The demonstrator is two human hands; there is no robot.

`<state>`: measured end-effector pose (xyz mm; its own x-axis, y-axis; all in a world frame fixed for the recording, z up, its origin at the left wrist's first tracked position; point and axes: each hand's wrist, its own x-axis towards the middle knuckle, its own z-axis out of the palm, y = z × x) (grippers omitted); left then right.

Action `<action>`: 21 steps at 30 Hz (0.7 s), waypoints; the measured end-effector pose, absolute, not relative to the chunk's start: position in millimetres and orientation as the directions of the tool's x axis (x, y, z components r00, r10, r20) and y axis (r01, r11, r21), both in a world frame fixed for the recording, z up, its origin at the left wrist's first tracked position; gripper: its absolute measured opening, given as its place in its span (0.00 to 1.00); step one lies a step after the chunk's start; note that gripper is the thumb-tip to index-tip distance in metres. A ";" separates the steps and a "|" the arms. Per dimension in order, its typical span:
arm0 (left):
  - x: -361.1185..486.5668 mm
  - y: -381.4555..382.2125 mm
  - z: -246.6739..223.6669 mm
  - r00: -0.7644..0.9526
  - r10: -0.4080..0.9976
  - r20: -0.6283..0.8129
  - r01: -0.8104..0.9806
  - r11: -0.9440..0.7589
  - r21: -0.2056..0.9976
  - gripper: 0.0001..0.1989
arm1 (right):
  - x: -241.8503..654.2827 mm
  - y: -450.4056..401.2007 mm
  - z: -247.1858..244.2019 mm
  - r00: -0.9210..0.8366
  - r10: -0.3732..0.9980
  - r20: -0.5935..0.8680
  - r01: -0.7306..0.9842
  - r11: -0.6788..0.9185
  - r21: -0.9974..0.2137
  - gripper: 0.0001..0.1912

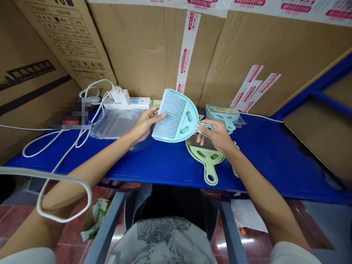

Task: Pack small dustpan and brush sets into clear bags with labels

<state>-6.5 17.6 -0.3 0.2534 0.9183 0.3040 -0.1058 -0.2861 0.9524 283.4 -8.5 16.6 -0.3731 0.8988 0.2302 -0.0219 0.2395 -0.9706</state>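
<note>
W/ L fingers [158, 118], pinches blue pan [172, 140] at edge; w/ R fingers [204, 129], grips handle [211, 127]. Has brush [170, 113] nested, nr green set [208, 155].

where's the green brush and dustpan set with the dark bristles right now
In the head view, the green set lies on the blue table, right of centre, its handle at the near edge, just below the right hand.

Blue table [275, 157]; cardboard [148, 47] with printed tape [184, 55] behind; power strip [141, 102], white cable [65, 220]; red tiled floor [70, 251] below.
</note>
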 end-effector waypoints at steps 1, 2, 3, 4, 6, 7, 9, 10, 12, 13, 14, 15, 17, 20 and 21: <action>-7.3 17.8 -0.5 0.220 0.911 0.350 -0.061 -0.345 0.937 0.27 | 282.8 -9.0 16.7 -0.379 0.897 0.228 -0.012 0.242 -0.970 0.25; -8.1 17.3 -0.2 0.166 0.892 0.420 0.007 -0.427 0.904 0.28 | 282.1 -9.6 17.0 -0.386 0.895 0.223 0.000 0.242 -0.970 0.25; -8.8 16.1 0.7 0.096 0.852 0.514 0.100 -0.522 0.847 0.28 | 281.3 -10.4 17.4 -0.393 0.893 0.218 0.011 0.242 -0.970 0.24; -9.7 14.4 2.2 0.029 0.782 0.623 0.214 -0.613 0.760 0.28 | 280.4 -11.2 18.0 -0.401 0.890 0.217 0.019 0.244 -0.969 0.24; -11.4 10.0 6.6 -0.006 0.587 0.810 0.439 -0.726 0.529 0.23 | 278.5 -13.3 19.4 -0.411 0.885 0.221 0.028 0.254 -0.967 0.22; -11.9 7.7 9.0 0.039 0.506 0.862 0.513 -0.750 0.417 0.18 | 277.5 -14.5 20.2 -0.414 0.883 0.221 0.036 0.258 -0.965 0.22; -11.7 3.8 12.5 0.178 0.431 0.885 0.567 -0.779 0.266 0.09 | 275.5 -17.1 21.7 -0.424 0.882 0.207 0.065 0.257 -0.964 0.23; -11.0 2.4 13.1 0.236 0.429 0.872 0.571 -0.788 0.233 0.07 | 274.4 -18.6 22.3 -0.429 0.882 0.194 0.083 0.252 -0.964 0.23; -8.8 1.2 12.2 0.293 0.448 0.845 0.574 -0.789 0.219 0.07 | 272.0 -21.5 23.3 -0.434 0.884 0.172 0.106 0.240 -0.965 0.23; -7.8 1.3 11.0 0.298 0.453 0.841 0.576 -0.787 0.220 0.08 | 270.7 -22.9 23.6 -0.434 0.886 0.166 0.107 0.233 -0.967 0.24; -7.1 1.8 9.5 0.296 0.450 0.843 0.576 -0.788 0.218 0.08 | 269.3 -24.1 23.9 -0.432 0.887 0.162 0.102 0.227 -0.969 0.24; -6.9 2.7 8.0 0.291 0.443 0.848 0.575 -0.789 0.215 0.08 | 268.1 -25.1 24.1 -0.431 0.888 0.161 0.093 0.221 -0.971 0.24; -7.3 4.9 5.8 0.283 0.426 0.860 0.575 -0.792 0.203 0.07 | 266.0 -26.6 24.2 -0.431 0.888 0.160 0.073 0.211 -0.975 0.24; -8.5 6.9 4.5 0.282 0.406 0.869 0.578 -0.795 0.184 0.05 | 264.6 -27.5 23.5 -0.425 0.890 0.163 0.053 0.204 -0.978 0.24; -8.6 6.9 4.4 0.283 0.404 0.870 0.579 -0.795 0.181 0.05 | 264.4 -27.6 23.0 -0.422 0.892 0.162 0.049 0.201 -0.978 0.24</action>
